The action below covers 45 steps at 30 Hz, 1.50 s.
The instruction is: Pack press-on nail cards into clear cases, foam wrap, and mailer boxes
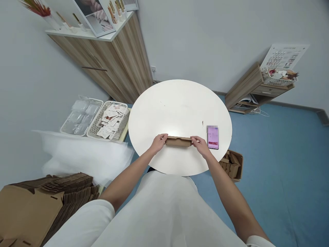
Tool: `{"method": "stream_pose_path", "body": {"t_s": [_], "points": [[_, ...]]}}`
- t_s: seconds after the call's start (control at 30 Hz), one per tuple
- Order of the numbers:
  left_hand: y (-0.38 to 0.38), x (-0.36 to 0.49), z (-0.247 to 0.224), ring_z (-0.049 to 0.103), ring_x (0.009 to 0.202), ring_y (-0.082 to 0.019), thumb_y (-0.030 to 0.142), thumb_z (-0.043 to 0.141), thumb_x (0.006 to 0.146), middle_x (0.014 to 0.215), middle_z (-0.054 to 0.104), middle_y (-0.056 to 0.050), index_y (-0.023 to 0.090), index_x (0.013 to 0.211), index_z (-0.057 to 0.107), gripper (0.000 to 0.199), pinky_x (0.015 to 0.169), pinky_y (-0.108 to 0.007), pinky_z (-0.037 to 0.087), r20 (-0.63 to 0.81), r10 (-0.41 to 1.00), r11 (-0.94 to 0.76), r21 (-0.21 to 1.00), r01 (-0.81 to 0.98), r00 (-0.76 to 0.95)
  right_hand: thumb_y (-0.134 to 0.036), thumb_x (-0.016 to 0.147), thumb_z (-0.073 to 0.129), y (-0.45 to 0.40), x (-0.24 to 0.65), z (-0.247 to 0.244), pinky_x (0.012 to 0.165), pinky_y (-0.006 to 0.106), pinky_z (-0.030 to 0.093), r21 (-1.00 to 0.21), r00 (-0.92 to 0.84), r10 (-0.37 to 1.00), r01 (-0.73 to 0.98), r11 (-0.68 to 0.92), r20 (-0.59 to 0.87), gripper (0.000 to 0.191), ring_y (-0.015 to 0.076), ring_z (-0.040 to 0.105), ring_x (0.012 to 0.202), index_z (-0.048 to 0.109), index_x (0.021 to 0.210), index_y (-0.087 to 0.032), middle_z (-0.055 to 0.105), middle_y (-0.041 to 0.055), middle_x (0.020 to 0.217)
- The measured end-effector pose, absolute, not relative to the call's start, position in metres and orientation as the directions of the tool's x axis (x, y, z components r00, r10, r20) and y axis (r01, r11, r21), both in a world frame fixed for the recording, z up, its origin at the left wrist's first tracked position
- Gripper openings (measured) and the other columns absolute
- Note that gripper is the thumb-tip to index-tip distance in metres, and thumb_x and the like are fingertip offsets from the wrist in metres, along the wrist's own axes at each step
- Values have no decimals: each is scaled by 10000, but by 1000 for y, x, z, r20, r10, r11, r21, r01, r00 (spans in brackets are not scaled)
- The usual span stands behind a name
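Observation:
A small brown cardboard box (178,142) is held level over the near half of the round white table (177,106). My left hand (159,142) grips its left end, thumb and fingers pinched at the upper corner. At the opposite end my right hand (199,144) is closed on the right corner in the same way. A shallow notch shows in the box's upper edge, and I cannot see what is inside. Just right of my right hand, a phone (213,137) with a lit pink screen lies on the table.
At the left stand a white basket of printed cards (124,125) and a tray of clear plastic packs (83,116). White sheets (84,161) and stacked flat cardboard (28,209) are nearer. A carton of small boxes (239,168) sits on the floor, right of the table.

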State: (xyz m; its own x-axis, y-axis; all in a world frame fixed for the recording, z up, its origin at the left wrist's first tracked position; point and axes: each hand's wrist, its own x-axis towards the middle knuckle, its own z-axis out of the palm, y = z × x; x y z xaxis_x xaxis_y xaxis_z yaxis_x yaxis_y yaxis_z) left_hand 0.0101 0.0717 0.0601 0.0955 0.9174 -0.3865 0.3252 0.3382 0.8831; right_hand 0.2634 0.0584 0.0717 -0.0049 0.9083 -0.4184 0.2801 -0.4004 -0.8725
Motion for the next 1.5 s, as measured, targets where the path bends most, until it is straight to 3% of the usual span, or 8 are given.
{"method": "stream_pose_path", "body": {"t_s": [0.2, 0.33, 0.63, 0.9, 1.07, 1.17, 1.33, 1.5], "points": [[67, 4, 55, 546, 945, -176, 450, 522, 747, 1154, 525, -77, 229, 1157, 522, 465, 734, -269, 459, -518, 847, 457, 825, 334, 119, -435, 738, 527, 51, 266, 62, 736, 304, 467, -833, -56, 853, 253, -491, -519, 409, 146, 623, 773, 543, 1101, -249, 553, 54, 1134], [59, -1, 52, 526, 1030, -200, 476, 496, 769, 1201, 525, -95, 234, 1253, 428, 545, 771, -292, 450, -539, 813, 453, 823, 342, 221, -417, 756, 505, 42, 264, 50, 837, 346, 432, -849, -56, 875, 279, -448, -480, 439, 182, 585, 941, 505, 1168, -264, 532, 55, 1193], [55, 0, 36, 530, 1061, -200, 344, 469, 806, 1184, 557, -88, 205, 1281, 390, 501, 893, -349, 406, -418, 886, 343, 881, 327, 198, -341, 744, 534, 28, 255, 47, 933, 373, 396, -902, -45, 919, 218, -373, -391, 468, 199, 490, 1119, 483, 1199, -244, 532, 61, 1218], [40, -9, 21, 451, 1166, -207, 174, 547, 715, 1278, 475, -93, 199, 1251, 407, 555, 969, -383, 361, -279, 921, 220, 948, 229, 272, -325, 700, 586, 10, 239, 29, 968, 375, 387, -934, -27, 935, 61, -352, -354, 505, 197, 467, 1155, 459, 1181, -240, 475, 69, 1276], [30, -14, 11, 434, 1183, -241, 229, 649, 669, 1324, 407, -153, 199, 1304, 303, 724, 932, -396, 389, -426, 873, 360, 892, 273, 238, -348, 689, 602, -7, 228, 10, 1000, 393, 346, -916, 12, 917, 36, -399, -399, 571, 203, 422, 1198, 418, 1217, -235, 434, 87, 1312], [29, -16, 11, 444, 1173, -237, 271, 653, 675, 1331, 393, -161, 175, 1280, 329, 693, 933, -367, 388, -451, 858, 374, 876, 305, 245, -351, 691, 600, -15, 222, 4, 1003, 409, 326, -901, 39, 903, 61, -429, -427, 631, 209, 397, 1218, 365, 1266, -244, 391, 95, 1345], [34, -16, 15, 563, 977, -223, 361, 618, 684, 1236, 482, -141, 164, 1245, 375, 642, 809, -335, 441, -513, 829, 339, 776, 532, 221, -417, 710, 555, -16, 218, 7, 916, 381, 393, -838, 144, 863, 207, -504, -484, 683, 214, 470, 1143, 302, 1315, -228, 414, 112, 1321], [41, -12, 16, 563, 907, -222, 358, 584, 694, 1079, 563, -115, 154, 1245, 386, 620, 745, -317, 430, -499, 845, 263, 699, 665, 191, -385, 753, 467, -8, 213, 15, 808, 326, 434, -785, 207, 853, 334, -522, -479, 504, 164, 578, 914, 425, 1225, -217, 554, 74, 1151]]}}
